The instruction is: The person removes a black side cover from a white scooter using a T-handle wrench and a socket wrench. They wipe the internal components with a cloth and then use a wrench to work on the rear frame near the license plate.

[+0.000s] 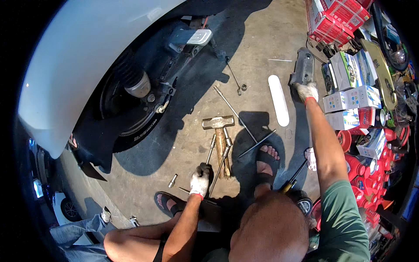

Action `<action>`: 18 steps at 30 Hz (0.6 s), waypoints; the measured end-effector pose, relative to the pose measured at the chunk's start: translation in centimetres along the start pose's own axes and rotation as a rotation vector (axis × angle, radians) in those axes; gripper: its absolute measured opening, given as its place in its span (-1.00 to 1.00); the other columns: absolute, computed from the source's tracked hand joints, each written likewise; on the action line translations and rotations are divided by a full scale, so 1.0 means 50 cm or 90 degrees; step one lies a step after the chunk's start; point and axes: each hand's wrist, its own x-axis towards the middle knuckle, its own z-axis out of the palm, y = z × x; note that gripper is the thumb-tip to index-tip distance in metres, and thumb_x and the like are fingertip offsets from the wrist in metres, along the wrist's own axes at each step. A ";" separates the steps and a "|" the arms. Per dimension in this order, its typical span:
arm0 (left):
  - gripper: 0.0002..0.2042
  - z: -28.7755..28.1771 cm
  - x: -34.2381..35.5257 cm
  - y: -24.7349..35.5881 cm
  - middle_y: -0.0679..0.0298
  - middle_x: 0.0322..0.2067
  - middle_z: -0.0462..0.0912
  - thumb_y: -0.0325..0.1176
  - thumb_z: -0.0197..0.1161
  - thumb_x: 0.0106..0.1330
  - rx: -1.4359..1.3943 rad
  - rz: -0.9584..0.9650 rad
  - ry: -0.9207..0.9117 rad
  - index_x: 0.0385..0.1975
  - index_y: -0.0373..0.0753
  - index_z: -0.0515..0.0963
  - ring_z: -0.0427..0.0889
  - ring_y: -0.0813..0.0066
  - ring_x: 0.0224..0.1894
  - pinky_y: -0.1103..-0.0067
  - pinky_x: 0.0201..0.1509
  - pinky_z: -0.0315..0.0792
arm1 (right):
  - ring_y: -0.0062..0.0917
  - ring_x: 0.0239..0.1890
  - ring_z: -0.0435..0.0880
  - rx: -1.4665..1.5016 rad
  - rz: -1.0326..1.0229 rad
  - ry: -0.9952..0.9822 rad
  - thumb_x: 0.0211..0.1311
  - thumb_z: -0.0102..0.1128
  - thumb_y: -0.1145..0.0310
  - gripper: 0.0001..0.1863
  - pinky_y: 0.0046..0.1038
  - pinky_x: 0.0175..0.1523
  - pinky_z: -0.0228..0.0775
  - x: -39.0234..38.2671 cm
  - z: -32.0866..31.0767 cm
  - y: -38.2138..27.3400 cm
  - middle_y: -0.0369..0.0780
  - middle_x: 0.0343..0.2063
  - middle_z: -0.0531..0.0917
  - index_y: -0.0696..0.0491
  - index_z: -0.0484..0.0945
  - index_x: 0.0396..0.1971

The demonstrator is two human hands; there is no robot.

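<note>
My left hand [199, 182], in a white glove with dark fingertips, is low at the centre, closed at the near end of a thin metal socket wrench [211, 149] on the floor. Beside it lie a sledgehammer [218, 122] with a worn wooden handle and another long metal wrench [220, 168]. A small socket [173, 180] is left of that hand. My right hand [307, 91], gloved in white, reaches far forward and grips the near end of a long dark grey part [304, 65]. The fingers' undersides are hidden.
A pale car fender [100, 56] overhangs a wheel [139, 131] and exposed suspension at left. A long metal rod [235, 113], a dark bar [257, 143] and a white strip [278, 100] lie on the concrete. Boxes [349, 100] and red bottles [355, 168] crowd the right side.
</note>
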 end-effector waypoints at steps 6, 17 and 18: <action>-0.80 0.028 -0.015 0.219 0.33 -0.35 0.61 -0.42 0.13 0.33 -0.366 0.000 -0.148 -0.10 -0.28 0.53 0.54 0.56 -0.36 0.57 -0.28 0.45 | -0.07 0.01 0.59 0.348 -0.212 -0.077 -0.05 0.29 -0.03 -0.16 -0.23 0.12 0.41 -0.228 -0.027 0.106 0.17 0.00 0.54 0.33 0.33 0.10; -0.56 0.142 -0.075 0.256 0.19 -0.09 0.58 -0.48 0.32 0.19 -0.256 0.196 -0.306 0.07 -0.32 0.39 0.56 0.44 -0.07 0.54 0.03 0.46 | -0.10 0.01 0.60 0.239 -0.159 -0.437 -0.26 0.30 -0.36 0.33 -0.29 0.09 0.43 -0.588 0.020 0.068 0.21 -0.07 0.56 0.42 -0.02 0.28; -0.56 0.154 -0.082 0.264 0.18 -0.10 0.59 -0.48 0.33 0.18 -0.251 0.194 -0.321 0.07 -0.33 0.39 0.57 0.44 -0.08 0.54 0.03 0.46 | -0.10 0.01 0.60 0.273 -0.192 -0.443 -0.22 0.28 -0.33 0.31 -0.28 0.07 0.44 -0.575 0.065 0.092 0.20 -0.05 0.56 0.42 -0.05 0.30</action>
